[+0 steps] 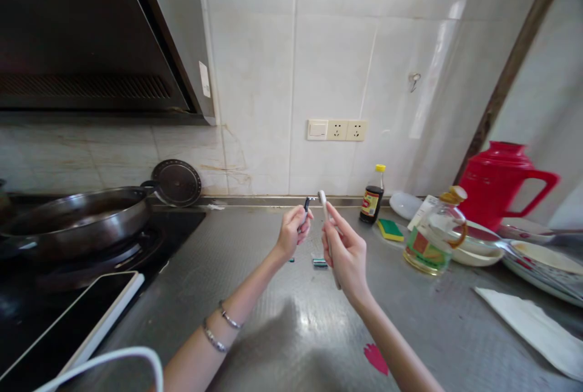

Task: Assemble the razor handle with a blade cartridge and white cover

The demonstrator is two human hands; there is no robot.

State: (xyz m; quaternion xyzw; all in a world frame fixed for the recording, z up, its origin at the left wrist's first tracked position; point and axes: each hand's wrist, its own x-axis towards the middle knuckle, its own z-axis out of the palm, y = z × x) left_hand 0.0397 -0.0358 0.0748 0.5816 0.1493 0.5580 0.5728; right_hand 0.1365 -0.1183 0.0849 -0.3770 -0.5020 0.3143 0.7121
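My left hand is closed around a dark razor handle, whose small metallic tip points up. A pale toothbrush is gripped in my right hand, its head upright and its bristles facing the handle's tip. The two tips are very close; I cannot tell whether they touch. Below the hands, a green and dark razor cartridge lies on the metal counter. Another small cartridge-like piece shows partly behind my left hand.
To the right stand a soy sauce bottle, a sponge, an oil bottle, a red thermos jug, stacked dishes and white paper. On the left are a pan on the stove and a phone with a white cable.
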